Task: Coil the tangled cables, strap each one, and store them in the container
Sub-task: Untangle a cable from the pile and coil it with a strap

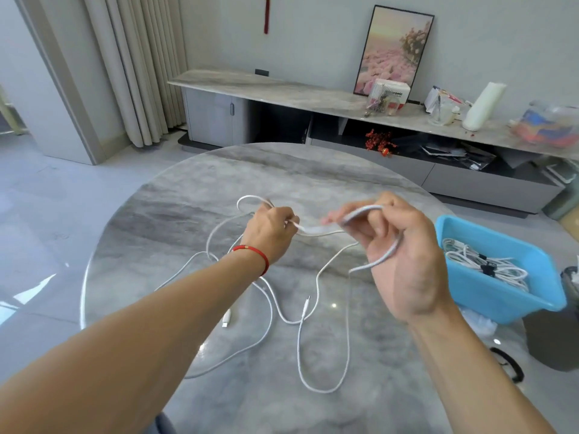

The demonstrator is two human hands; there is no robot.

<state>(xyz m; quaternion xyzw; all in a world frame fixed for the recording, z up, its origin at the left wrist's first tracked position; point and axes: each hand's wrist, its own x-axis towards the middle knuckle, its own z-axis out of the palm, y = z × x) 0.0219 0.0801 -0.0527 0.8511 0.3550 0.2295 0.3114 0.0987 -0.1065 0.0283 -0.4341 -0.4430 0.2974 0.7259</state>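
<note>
A round grey marble-patterned table [175, 214] fills the middle of the view, with a long low marble-topped sideboard [282, 92] against the wall beyond it and a framed pink landscape picture [393, 51] leaning on that. A pale curtain [134, 67] hangs at the left. On the table's right edge sits a blue rectangular plastic tub [501, 296] holding several white cables already coiled and bound with dark straps [484, 267] (how many cannot be told). A loose black strap [509, 363] lies on the table just in front of the tub.

The person's left hand [271, 234], with a red cord bracelet [255, 253] at the wrist, pinches a loop of the long white tangled cable [316, 286] above the table's centre. The right hand [398, 245] has its fingers curled round another stretch of the same cable, which arches over its fingertips. The rest of the cable trails in loose loops across the tabletop between the two forearms, its white plug [226, 317] lying flat beside the left forearm.
</note>
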